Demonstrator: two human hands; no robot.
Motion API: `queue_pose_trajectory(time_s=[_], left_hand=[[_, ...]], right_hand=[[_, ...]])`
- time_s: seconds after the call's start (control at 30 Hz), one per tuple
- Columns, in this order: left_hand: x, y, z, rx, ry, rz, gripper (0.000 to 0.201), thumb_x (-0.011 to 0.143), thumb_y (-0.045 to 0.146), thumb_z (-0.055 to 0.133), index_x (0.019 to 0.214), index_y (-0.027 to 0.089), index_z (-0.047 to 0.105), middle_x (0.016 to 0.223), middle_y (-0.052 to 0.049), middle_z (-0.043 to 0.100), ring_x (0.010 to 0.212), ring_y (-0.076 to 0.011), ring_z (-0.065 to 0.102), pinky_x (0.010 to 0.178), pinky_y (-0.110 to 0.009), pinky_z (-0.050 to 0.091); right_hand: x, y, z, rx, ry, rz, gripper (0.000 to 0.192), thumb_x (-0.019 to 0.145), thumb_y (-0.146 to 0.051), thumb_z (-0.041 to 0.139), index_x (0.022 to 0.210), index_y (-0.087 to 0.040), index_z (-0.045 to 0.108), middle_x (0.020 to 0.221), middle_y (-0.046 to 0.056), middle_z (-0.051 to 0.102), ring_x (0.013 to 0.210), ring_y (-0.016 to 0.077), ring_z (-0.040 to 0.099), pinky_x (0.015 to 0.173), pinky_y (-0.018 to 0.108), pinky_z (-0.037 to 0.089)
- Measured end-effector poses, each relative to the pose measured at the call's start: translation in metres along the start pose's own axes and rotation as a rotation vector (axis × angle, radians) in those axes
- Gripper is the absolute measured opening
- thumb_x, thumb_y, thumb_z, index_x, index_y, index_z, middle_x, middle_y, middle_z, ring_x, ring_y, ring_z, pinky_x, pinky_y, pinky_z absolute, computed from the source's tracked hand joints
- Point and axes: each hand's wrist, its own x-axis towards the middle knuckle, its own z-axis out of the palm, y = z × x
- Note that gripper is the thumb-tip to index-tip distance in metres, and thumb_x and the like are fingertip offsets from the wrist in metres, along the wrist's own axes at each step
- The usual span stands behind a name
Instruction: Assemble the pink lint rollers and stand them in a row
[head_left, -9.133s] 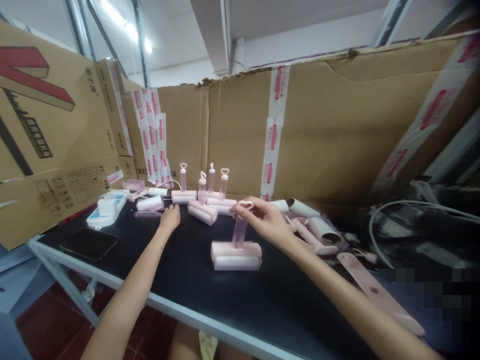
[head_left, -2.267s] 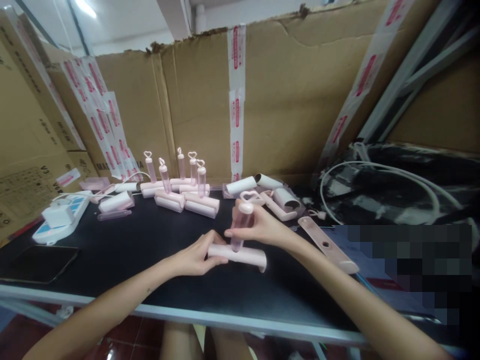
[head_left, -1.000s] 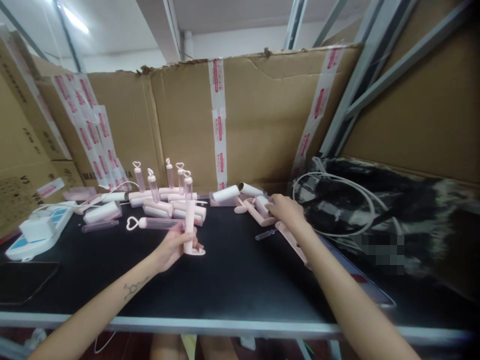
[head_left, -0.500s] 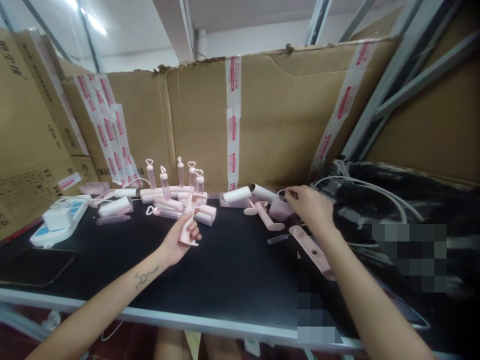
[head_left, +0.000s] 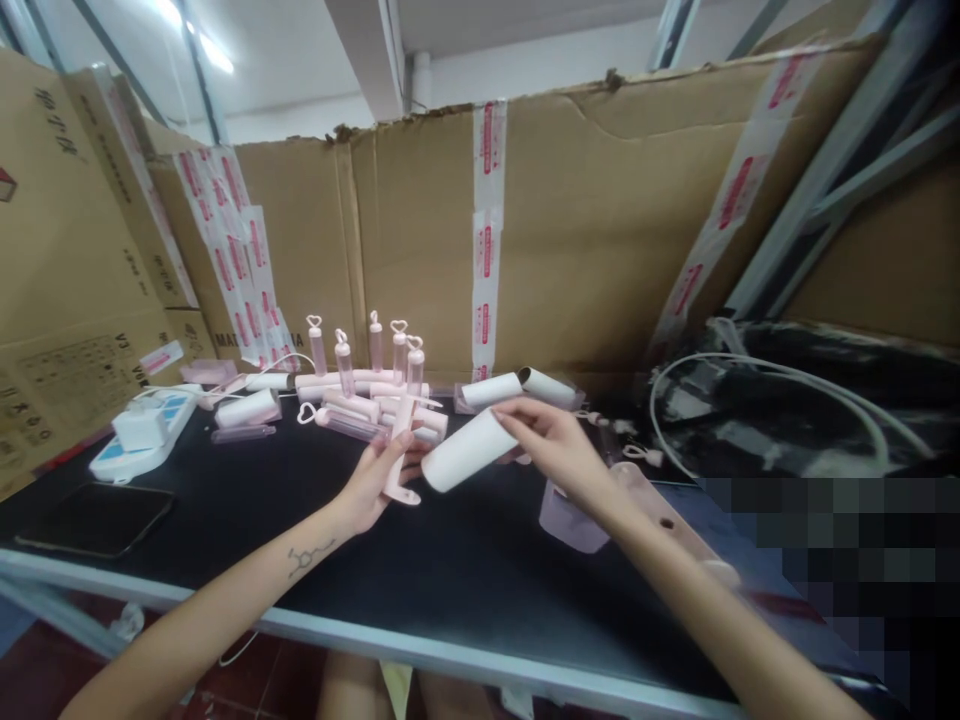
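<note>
Behind everything stands a wall of brown cardboard boxes (head_left: 600, 220) with strips of red-printed tape. In front of it is the black table (head_left: 465, 570), and its metal edge runs near my body. At the right side of the table lies a dark heap with a white cable (head_left: 757, 385) looped over it. On the left I see a black phone (head_left: 94, 518) lying flat and, behind it, a white and blue power strip (head_left: 139, 445).

In the back middle of the table is a group of finished pink rollers (head_left: 360, 385); their clear handles with heart-shaped tops stand upright. Just to the right of them, two white rolls (head_left: 517, 385) lie on their side.

My right hand (head_left: 555, 450) grips a white paper roll (head_left: 469, 452) at its upper end, the fingers closed around it. The roll is above the table, tilted, and its lower end points to my left hand. My left hand (head_left: 371, 485) is closed on a pink roller frame (head_left: 401, 450), which stands almost upright with its clear handle pointing to the left. The roll and the frame are just beside each other; I cannot tell if they touch. A pale pink cover (head_left: 574, 520) lies on the table under my right wrist.
</note>
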Motion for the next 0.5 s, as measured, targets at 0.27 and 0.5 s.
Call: queue_pose_trajectory(time_s=[0.27,0.5], left_hand=[[0.006,-0.004,-0.010,0.316,0.033,0.028,0.044,0.067,0.037,0.072,0.102,0.011,0.063,0.074,-0.004,0.066,0.066,-0.0108,0.059,0.064,-0.022,0.047],[0.005,-0.006,-0.009,0.440,-0.074,-0.010,0.042,0.069,0.038,0.070,0.099,0.010,0.066,0.074,-0.006,0.067,0.062,-0.0113,0.057,0.060,-0.023,0.045]], right_hand=[[-0.009,-0.002,-0.008,-0.328,-0.555,-0.297,0.019,0.076,-0.020,0.054,0.093,-0.017,0.064,0.096,0.005,0.065,0.088,0.0165,0.060,0.081,0.028,0.045],[-0.003,0.005,-0.049,-0.467,-0.626,-0.097,0.022,0.076,-0.026,0.054,0.093,-0.019,0.066,0.106,0.005,0.064,0.100,0.0203,0.059,0.087,0.030,0.044]])
